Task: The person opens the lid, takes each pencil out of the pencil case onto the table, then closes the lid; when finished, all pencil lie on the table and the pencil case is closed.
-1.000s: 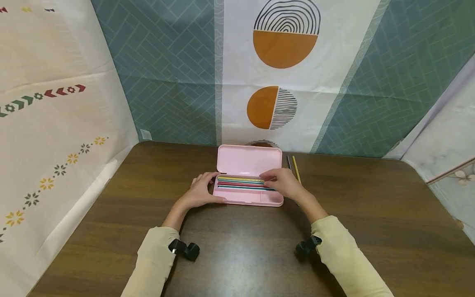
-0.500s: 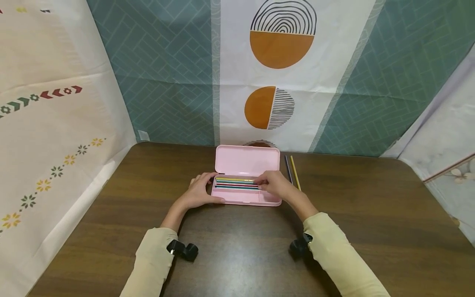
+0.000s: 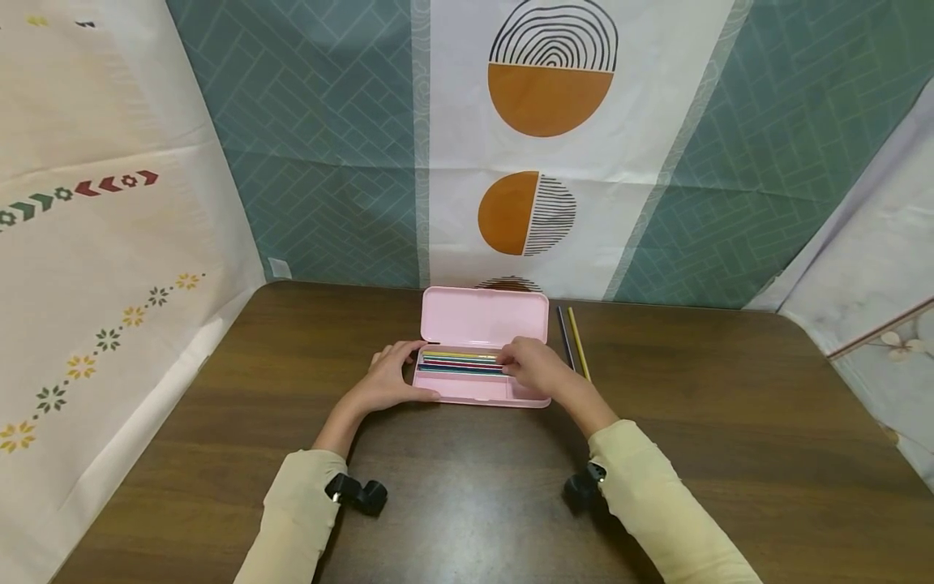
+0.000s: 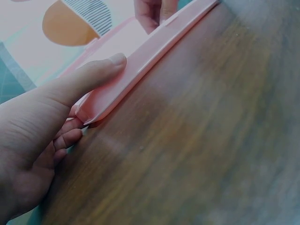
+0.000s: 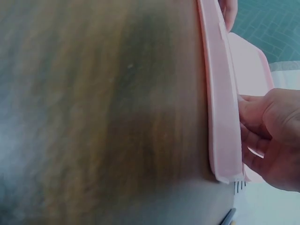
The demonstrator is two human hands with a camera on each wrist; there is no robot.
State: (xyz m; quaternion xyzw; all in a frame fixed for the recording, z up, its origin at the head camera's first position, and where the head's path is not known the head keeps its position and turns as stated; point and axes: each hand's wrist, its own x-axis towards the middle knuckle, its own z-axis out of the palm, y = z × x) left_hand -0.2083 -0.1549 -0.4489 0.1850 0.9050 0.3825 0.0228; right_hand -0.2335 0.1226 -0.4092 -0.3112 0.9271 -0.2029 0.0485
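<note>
A pink pencil case (image 3: 460, 389) lies on the table with its lid (image 3: 485, 315) raised at the back. Several coloured pencils (image 3: 456, 364) lie side by side in its long compartment. My left hand (image 3: 389, 378) grips the case's left end; in the left wrist view its thumb (image 4: 101, 72) lies over the front edge and its fingers curl at the end. My right hand (image 3: 536, 367) reaches into the right part of the case and pinches at the pencils' right ends. In the right wrist view, the case wall (image 5: 224, 103) hides the fingertips of this hand (image 5: 279, 133).
A dark pencil (image 3: 565, 334) and a yellow pencil (image 3: 579, 341) lie on the brown table (image 3: 467, 503), just right of the case. Behind the table hangs a patterned cloth (image 3: 343, 162). A dark wrist camera (image 3: 357, 493) sits at each sleeve.
My right hand has moved left along the pencils inside the case, and the pencils have shifted slightly within it. My left hand keeps its place. The head view has turned slightly.
</note>
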